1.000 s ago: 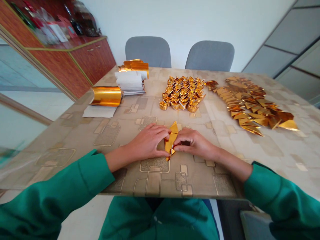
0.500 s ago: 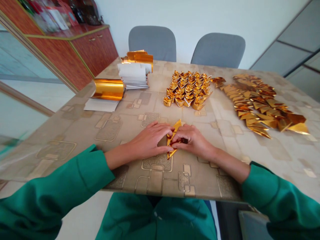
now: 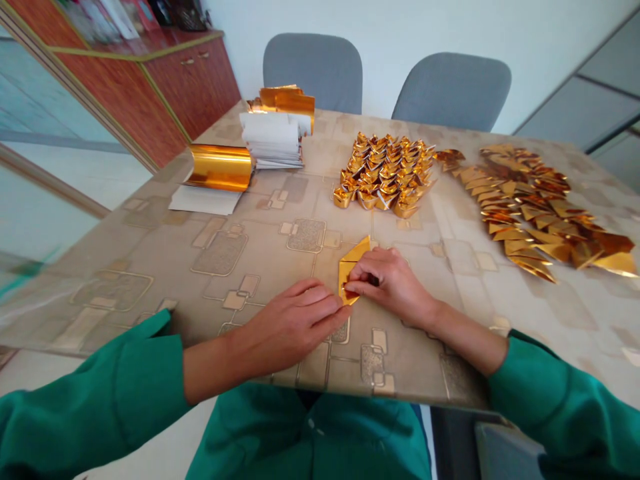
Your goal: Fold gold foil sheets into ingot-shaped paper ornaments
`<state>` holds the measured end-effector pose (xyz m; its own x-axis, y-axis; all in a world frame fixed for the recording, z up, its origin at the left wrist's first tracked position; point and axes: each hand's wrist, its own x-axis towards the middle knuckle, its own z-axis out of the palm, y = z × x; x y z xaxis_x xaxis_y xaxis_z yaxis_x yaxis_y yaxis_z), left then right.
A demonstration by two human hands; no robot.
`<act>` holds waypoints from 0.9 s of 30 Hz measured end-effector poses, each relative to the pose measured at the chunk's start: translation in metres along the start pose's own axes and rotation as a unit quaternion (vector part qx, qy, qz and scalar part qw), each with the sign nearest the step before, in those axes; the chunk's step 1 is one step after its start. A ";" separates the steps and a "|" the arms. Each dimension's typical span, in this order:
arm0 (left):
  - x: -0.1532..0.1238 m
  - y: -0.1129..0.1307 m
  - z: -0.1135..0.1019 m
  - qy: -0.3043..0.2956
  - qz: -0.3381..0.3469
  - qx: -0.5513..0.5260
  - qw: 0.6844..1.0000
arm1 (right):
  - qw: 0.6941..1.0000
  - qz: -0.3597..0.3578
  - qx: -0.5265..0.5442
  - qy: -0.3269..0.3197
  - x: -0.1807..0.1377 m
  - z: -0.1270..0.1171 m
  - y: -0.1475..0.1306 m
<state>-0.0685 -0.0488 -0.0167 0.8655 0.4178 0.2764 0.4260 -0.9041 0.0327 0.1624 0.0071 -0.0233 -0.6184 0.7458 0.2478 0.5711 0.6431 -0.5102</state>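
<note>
A small piece of folded gold paper [image 3: 354, 257] lies on the table in front of me, with a pointed upper end and creases across it. My right hand [image 3: 393, 283] is closed, pinching the paper's right edge between thumb and fingers. At the lower end, my left hand [image 3: 295, 320] has its fingers drawn together, with thumb and fingertips closed at the bottom corner. The fingers hide part of the paper's lower half.
Rows of folded gold paper ingots [image 3: 385, 173] stand beyond my hands. A spread of flat folded gold pieces [image 3: 535, 207] lies at the right. A curled gold sheet [image 3: 220, 167] and a white-backed paper stack [image 3: 273, 140] sit at the left. Two grey chairs [image 3: 313, 70] stand behind the table [image 3: 280, 260].
My left hand has moved down from the paper's left side to its lower corner, uncovering the left edge. My right hand keeps its pinch. The view has shifted slightly.
</note>
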 end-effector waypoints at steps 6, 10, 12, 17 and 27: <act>0.000 0.002 0.002 0.002 -0.012 -0.018 1.000 | 1.000 -0.001 -0.027 0.002 0.002 0.001 -0.001; 0.001 0.002 0.002 0.010 -0.013 -0.009 1.000 | 0.998 -0.006 -0.057 0.006 0.001 0.002 -0.003; 0.000 0.002 0.003 0.012 -0.006 -0.012 1.000 | 0.997 -0.006 -0.075 0.009 0.001 0.003 -0.004; 0.000 0.002 0.004 0.003 -0.014 -0.024 1.000 | 0.995 -0.029 -0.082 0.047 -0.004 -0.003 -0.003; 0.007 0.004 0.000 -0.018 -0.045 -0.042 0.998 | 0.964 -0.166 -0.208 0.009 -0.039 -0.013 -0.016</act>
<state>-0.0607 -0.0497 -0.0142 0.8344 0.4986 0.2350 0.4794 -0.8668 0.1369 0.1844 -0.0301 -0.0142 -0.7963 0.4881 0.3572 0.5136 0.8576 -0.0268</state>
